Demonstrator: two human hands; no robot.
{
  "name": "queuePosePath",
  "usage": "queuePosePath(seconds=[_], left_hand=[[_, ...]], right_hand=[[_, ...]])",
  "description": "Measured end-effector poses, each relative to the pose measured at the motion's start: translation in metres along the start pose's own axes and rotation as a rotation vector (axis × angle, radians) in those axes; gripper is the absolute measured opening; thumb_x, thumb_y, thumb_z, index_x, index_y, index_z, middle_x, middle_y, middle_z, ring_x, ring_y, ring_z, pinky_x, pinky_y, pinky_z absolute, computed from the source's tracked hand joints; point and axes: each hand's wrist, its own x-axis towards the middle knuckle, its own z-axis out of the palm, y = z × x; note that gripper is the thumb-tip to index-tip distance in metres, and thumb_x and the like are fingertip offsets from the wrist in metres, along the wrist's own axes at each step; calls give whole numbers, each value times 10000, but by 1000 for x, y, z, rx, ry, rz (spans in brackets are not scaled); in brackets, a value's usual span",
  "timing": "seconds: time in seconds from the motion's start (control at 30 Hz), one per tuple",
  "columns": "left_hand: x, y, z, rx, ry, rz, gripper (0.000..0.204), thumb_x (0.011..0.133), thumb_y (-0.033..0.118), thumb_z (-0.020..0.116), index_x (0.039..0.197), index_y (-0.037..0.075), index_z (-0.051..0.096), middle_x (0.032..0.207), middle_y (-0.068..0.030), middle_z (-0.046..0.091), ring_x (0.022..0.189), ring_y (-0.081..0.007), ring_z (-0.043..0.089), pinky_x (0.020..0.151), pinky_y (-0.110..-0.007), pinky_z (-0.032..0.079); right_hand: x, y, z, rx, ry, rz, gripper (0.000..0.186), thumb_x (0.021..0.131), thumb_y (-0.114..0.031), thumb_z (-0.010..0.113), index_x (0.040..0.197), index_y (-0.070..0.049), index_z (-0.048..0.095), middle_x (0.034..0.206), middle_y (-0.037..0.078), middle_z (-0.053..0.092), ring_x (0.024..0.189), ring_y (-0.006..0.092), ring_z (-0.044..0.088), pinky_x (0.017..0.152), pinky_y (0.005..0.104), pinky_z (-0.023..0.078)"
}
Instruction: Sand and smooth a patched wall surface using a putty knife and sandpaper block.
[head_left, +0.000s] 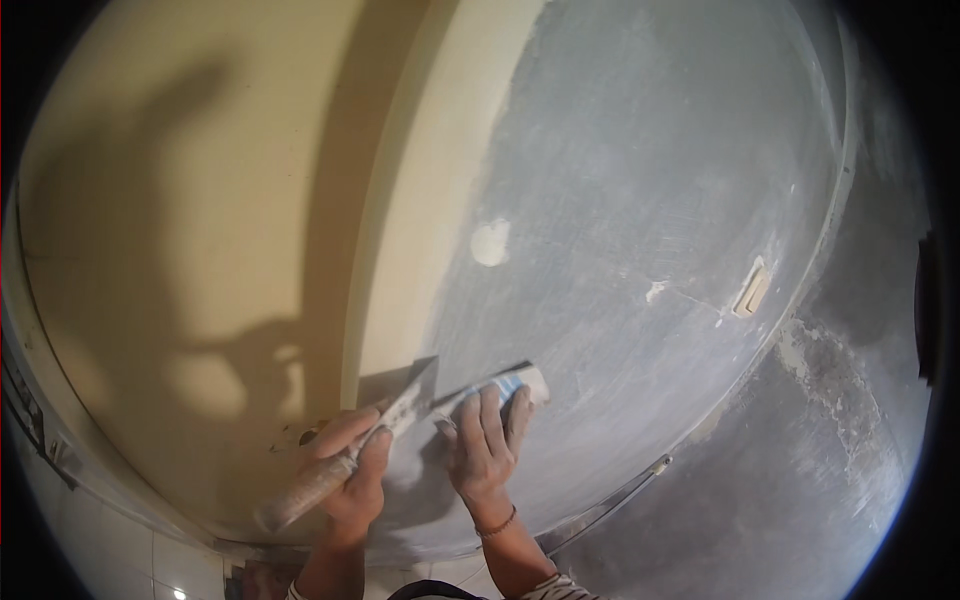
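My left hand (352,470) is closed round the worn, dusty handle of a putty knife (405,407). Its blade points up and to the right, close to the border between cream and grey on the wall (580,180). Just right of it, my right hand (485,445) grips a flat, pale tool (533,382) with a blue patch and a dark edge, fingers spread across its face. Its exact kind is unclear. The two tools are close together in front of the grey surface, and I cannot tell whether either touches it.
A cream panel (240,260) with my shadow on it fills the left side, with a small dark fitting (310,435) near my left hand. The grey wall carries a round white patch (490,243) and a switch plate (750,288). Pale tiles (180,560) show at lower left.
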Motion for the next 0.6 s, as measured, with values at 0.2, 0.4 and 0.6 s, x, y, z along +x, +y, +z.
queuePosePath(seconds=[0.2, 0.4, 0.6], left_hand=[[-2, -6, -6, 55, -54, 2, 233, 819, -4, 587, 1031, -63, 510, 971, -197, 603, 893, -237, 602, 844, -335, 463], [-5, -16, -3, 47, -65, 91, 243, 822, 34, 607, 1031, -48, 514, 995, -195, 594, 921, -240, 588, 856, -347, 455], [-6, -11, 4, 37, -133, 70, 254, 829, 63, 609, 1040, -47, 523, 998, -199, 597, 921, -244, 592, 851, -349, 456]], right_hand=[[103, 6, -7, 61, 24, -146, 334, 825, -144, 609, 1127, -1, 582, 1196, 185, 559, 1227, 474, 373, 1026, 555, 244], [24, 2, 2, 24, 2, 48, 330, 830, -213, 615, 1134, -84, 612, 1232, 109, 554, 1190, 463, 416, 995, 549, 288], [17, 10, -5, -5, 3, 26, 381, 807, -178, 641, 1140, -6, 574, 1222, 196, 536, 1222, 484, 367, 1006, 554, 275]])
